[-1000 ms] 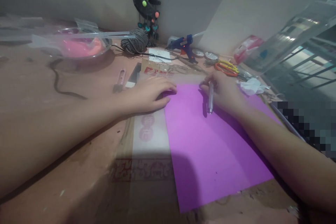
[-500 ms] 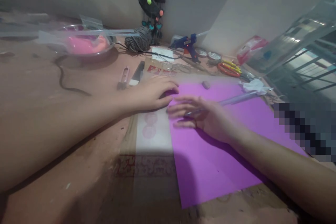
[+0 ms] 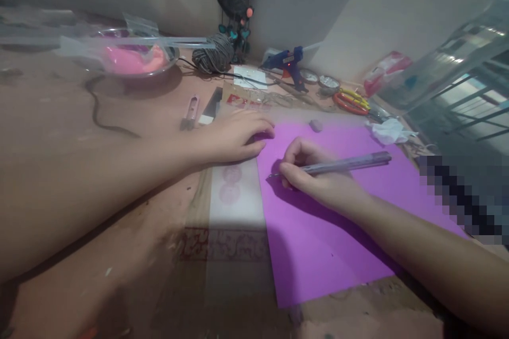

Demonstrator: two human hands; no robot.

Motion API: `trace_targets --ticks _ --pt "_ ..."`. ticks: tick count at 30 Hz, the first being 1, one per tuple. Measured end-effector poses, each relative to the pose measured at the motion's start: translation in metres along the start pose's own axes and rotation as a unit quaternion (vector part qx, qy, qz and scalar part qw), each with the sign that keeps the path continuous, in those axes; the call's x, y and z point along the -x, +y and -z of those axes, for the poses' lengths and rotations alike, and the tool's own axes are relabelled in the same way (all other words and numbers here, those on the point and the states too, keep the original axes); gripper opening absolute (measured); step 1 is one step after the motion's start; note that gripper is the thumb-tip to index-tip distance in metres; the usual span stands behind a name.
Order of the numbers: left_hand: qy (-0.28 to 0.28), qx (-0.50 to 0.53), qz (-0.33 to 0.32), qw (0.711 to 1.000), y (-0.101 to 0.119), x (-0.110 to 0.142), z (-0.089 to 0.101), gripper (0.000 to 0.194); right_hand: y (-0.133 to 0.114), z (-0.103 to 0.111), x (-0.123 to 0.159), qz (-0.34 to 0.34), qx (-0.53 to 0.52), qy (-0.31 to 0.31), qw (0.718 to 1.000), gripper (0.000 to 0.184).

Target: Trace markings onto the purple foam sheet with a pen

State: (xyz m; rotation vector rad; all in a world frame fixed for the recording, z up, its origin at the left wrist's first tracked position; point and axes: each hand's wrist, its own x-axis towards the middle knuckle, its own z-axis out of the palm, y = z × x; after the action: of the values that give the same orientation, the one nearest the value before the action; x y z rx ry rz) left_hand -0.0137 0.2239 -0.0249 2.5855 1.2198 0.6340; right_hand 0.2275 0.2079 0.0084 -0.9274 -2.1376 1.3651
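A purple sheet [image 3: 330,222] lies flat on the table in front of me. My left hand [image 3: 233,135] rests palm down with fingers spread, its fingertips on the sheet's far left corner. Over the left part of the sheet, my right hand [image 3: 314,175] is closed around a grey pen [image 3: 345,164], whose tip touches the sheet near its left edge. A small grey eraser [image 3: 316,125] sits on the sheet's far edge.
A clear bowl with pink contents [image 3: 131,58] stands at the back left, a grey yarn ball [image 3: 214,53] and a blue glue gun [image 3: 288,61] behind. Orange scissors [image 3: 350,101] and crumpled white paper [image 3: 387,130] lie at the right. A printed strip [image 3: 233,196] lies under the sheet's left side.
My right hand left the eraser at the sheet's far edge, swung toward the left edge, and turned the pen into a writing grip with its tip down. My left hand stayed put.
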Motion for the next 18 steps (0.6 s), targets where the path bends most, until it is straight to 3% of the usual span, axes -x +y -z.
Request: trace_targets --ticks 4,8,18 --pt "0.002 -0.001 0.003 1.0 -0.0005 -0.0002 0.0003 0.033 0.0047 -0.0069 -0.003 0.004 0.019 0.03 0.999 0.037" --pt "0.0 0.001 0.002 1.0 -0.0008 -0.0005 0.0004 0.032 0.0032 -0.0089 -0.0028 0.011 0.063 0.065 0.996 0.033" --pt "0.002 0.004 0.007 1.0 0.0005 -0.0009 0.0003 0.031 0.002 -0.0104 -0.0024 -0.003 0.049 0.036 0.998 0.035"
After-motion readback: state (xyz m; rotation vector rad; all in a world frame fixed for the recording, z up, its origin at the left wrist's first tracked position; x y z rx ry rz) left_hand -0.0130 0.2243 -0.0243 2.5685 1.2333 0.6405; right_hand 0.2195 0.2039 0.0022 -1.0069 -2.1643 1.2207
